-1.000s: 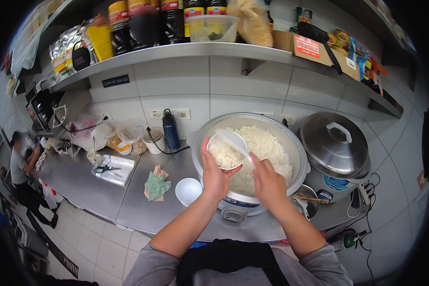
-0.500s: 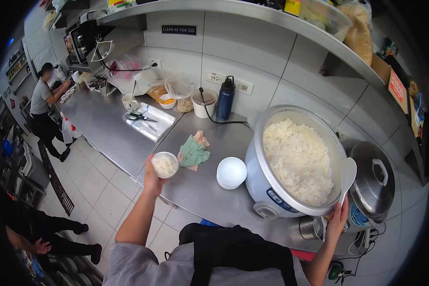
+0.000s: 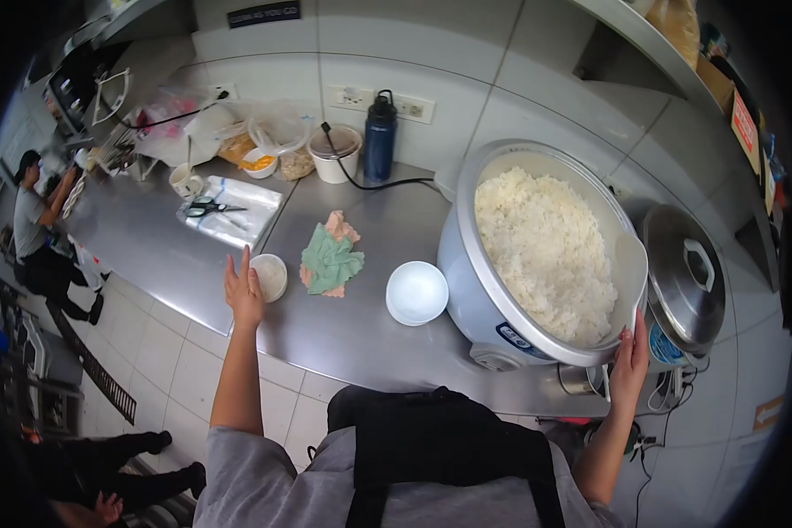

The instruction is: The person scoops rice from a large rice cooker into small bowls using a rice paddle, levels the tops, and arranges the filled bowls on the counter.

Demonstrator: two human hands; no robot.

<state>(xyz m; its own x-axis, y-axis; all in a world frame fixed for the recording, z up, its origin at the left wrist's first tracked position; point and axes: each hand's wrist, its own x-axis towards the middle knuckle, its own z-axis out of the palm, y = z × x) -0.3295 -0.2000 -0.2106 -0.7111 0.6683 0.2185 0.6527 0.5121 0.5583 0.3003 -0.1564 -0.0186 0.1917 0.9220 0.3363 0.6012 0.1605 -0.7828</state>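
Note:
A small white bowl of rice (image 3: 271, 278) appears to rest on the steel counter near its front edge. Beside it, my left hand (image 3: 245, 289) is open, its fingers stretched upward and the thumb close to the bowl's rim. My right hand (image 3: 627, 359) grips a white rice paddle (image 3: 629, 264) by its handle. The paddle's blade lies at the right inner rim of a large rice cooker (image 3: 466, 304), full of cooked rice (image 3: 541, 255). Left of the cooker stand white bowls (image 3: 416, 293), seemingly stacked.
A green and peach cloth (image 3: 333, 256) lies mid-counter. Behind are scissors (image 3: 209, 208) on plastic bags (image 3: 246, 211), a mug (image 3: 186, 181), a lidded tub (image 3: 334, 157) and a blue bottle (image 3: 380, 141). A metal lid (image 3: 685, 273) sits right. Other people stand at the left.
My left hand has opened from its hold on the rice bowl, which now appears to be down on the counter. The paddle stays at the cooker's rim. The camera view has shifted.

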